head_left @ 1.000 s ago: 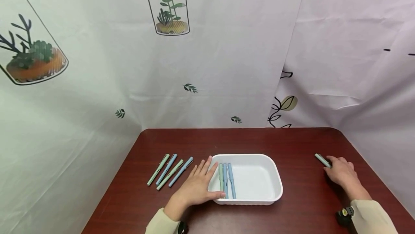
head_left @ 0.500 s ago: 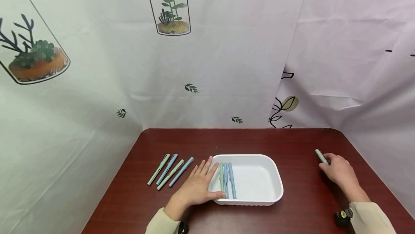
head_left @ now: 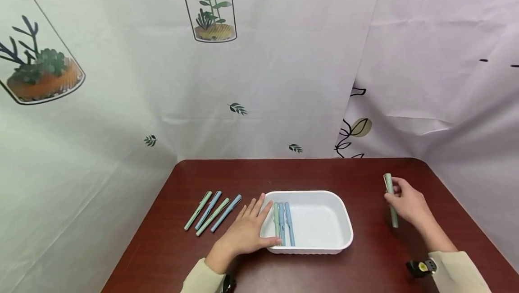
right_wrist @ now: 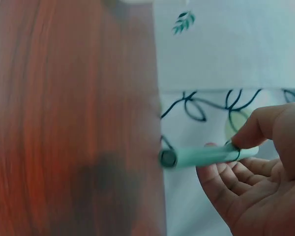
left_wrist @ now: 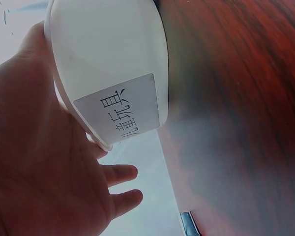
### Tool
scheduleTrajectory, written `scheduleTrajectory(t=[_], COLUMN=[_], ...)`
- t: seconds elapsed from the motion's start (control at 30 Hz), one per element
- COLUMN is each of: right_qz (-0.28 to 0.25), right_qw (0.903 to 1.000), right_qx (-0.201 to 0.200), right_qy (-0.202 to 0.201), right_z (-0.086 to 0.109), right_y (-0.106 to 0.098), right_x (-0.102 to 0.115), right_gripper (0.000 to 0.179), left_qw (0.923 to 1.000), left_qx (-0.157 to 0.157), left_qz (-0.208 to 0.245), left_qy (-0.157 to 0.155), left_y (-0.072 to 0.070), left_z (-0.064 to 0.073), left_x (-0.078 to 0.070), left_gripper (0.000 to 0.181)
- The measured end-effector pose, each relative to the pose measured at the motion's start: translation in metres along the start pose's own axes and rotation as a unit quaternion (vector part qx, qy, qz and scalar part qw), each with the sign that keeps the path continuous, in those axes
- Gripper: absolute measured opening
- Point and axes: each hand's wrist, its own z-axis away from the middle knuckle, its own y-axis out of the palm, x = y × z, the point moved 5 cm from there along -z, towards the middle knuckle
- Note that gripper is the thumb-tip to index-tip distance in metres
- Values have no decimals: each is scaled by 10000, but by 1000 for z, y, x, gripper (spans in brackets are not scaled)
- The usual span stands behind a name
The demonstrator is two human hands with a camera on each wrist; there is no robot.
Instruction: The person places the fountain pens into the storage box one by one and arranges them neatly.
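We see a dark reddish, wood-grained table (head_left: 308,272) with a soft sheen, before a creased white cloth (head_left: 284,67) printed with plants. On it sits one white tray (head_left: 322,227), smooth and round-cornered, with a printed label (left_wrist: 119,109) on its side. The left hand (head_left: 248,236) rests at the tray's left end, fingers spread wide, thumb over the near rim. The right hand (head_left: 408,202) pinches a slim, round pale green pen (right_wrist: 196,157) between thumb and fingers, well apart to the tray's right. We count three pens (head_left: 282,224) inside, one green and two blue, along its left side; four more pens (head_left: 212,217), two green and two blue, lie slanted left of the left hand.
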Motion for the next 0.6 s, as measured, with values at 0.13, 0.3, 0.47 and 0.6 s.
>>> scheduleTrajectory(t=[0.13,0.3,0.47,0.6], right_qz=[-403,-872,-744,-862], right_qw=[9991,9960,9972,9963], right_qx=[106,178,-33,48], right_qy=[-18,102,47,-6], right_z=[4,8,10,12], right_y=[2,6,7,11], right_x=[14,30,42,51], right_gripper=[50,48,44,45], left_qw=[10000,10000,10000,10000], left_qx=[-18,-2,-28,-35], left_qz=[-13,34,38,24], left_qy=[15,7,6,6], left_y=[1,0,-1,-1], left_z=[0,0,0,1], left_x=[1,0,0,-1], left_gripper=[103,103,104,104])
